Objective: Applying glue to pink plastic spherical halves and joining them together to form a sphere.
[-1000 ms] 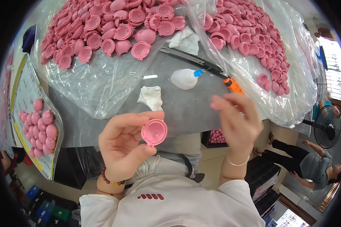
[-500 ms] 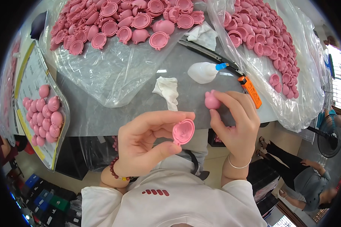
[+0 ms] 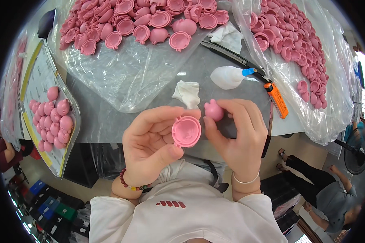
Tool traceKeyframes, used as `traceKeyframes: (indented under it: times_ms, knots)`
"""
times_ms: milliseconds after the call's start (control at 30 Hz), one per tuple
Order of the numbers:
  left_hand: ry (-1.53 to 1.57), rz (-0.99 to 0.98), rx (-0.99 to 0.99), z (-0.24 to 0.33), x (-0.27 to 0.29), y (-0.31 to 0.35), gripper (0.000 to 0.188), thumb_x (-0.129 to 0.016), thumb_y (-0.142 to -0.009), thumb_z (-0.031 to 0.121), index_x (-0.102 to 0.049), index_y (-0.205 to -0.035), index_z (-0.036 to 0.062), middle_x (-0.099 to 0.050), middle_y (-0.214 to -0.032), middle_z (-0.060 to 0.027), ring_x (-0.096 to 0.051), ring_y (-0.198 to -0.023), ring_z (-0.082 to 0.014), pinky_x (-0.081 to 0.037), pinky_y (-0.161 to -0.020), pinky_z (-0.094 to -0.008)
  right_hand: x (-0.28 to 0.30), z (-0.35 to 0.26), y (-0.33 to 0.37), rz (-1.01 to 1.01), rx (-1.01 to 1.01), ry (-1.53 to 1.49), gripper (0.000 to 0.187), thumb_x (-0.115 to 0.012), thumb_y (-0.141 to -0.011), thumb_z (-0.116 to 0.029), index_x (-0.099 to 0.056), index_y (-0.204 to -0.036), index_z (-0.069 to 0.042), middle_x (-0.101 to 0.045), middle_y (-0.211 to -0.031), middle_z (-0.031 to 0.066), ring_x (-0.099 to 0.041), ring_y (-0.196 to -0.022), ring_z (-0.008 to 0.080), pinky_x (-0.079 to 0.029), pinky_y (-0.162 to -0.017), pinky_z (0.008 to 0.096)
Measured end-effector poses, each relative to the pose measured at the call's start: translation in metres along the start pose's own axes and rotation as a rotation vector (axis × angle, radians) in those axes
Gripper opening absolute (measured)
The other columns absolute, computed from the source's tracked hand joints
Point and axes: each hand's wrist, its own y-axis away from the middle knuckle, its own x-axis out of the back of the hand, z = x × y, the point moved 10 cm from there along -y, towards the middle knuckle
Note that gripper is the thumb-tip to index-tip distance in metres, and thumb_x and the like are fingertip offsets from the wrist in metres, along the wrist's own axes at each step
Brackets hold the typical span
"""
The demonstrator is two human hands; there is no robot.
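Grey worktable (image 3: 121,117) below loose pink shell heaps (image 3: 142,20); left hand (image 3: 154,141) pinches open half-shell (image 3: 186,131), right hand (image 3: 237,133) fingertips grip rounded half (image 3: 213,110) beside it, unjoined.

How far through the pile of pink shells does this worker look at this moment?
Done: a batch of closed pink pieces sits on the tray at the person's left. In hand: the left hand holds an open pink half-shell; the right hand pinches a second pink piece beside it, not yet joined. Left: large heaps of loose halves on the plastic sheets, so most seems undone.
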Motion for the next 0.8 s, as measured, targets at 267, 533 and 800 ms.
traceKeyframes:
  times_ms: [267,533,800]
  knots:
    - [-0.199,-0.058,0.11,-0.007,-0.012,0.005,0.046,-0.059,-0.071,-0.009,-0.041,-0.114,-0.0074,-0.049,-0.113,-0.0216,-0.054,-0.099,-0.0195,-0.045,-0.083,-0.0302,0.031,0.001,0.005,0.148,-0.006,-0.381,0.021,-0.063,-0.057,0.003,-0.057,-0.077,0.003,-0.058,-0.076,0.0134,-0.055,-0.059,0.0181,-0.043,-0.049,0.024]
    - [-0.585,-0.098,0.004,-0.004,-0.024,0.001,0.038,-0.065,-0.066,-0.007,-0.051,-0.101,-0.0078,-0.053,-0.106,-0.0256,-0.056,-0.097,-0.0243,-0.047,-0.079,-0.0304,0.021,-0.014,0.016,0.064,0.171,-0.502,0.027,-0.062,-0.053,0.0,-0.055,-0.08,-0.001,-0.059,-0.08,0.0143,-0.056,-0.066,0.0231,-0.045,-0.054,0.0284]
    - [-0.605,-0.148,-0.066,-0.004,-0.025,-0.004,0.046,-0.074,-0.06,0.002,-0.054,-0.101,-0.0063,-0.056,-0.102,-0.0237,-0.058,-0.087,-0.0206,-0.046,-0.074,-0.0269,0.024,-0.024,0.028,0.096,0.284,-0.374,0.027,-0.072,-0.059,-0.01,-0.057,-0.082,-0.01,-0.052,-0.077,0.0052,-0.048,-0.066,0.0175,-0.039,-0.051,0.0263]
